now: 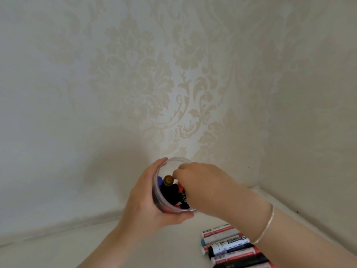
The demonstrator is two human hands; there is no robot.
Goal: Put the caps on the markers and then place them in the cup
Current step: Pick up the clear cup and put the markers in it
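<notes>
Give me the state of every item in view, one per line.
cup: lifted off the table, gripped by the left hand, partly filled with markers.
markers in cup: standing, caps up.
right hand: fingers reaching into the cup.
markers on table: lying in a row, outside the cup.
bracelet: on the right wrist.

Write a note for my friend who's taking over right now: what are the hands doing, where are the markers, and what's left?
Left hand grips the clear cup from the side, holding it up.
Right hand reaches into the cup, fingers curled at a gold-capped marker; whether it has let go is unclear.
Done: several capped markers stand in the cup.
Left: a row of markers lies on the surface near the right wrist, partly hidden; their far ends are out of sight, so check caps, then put them in.
</notes>
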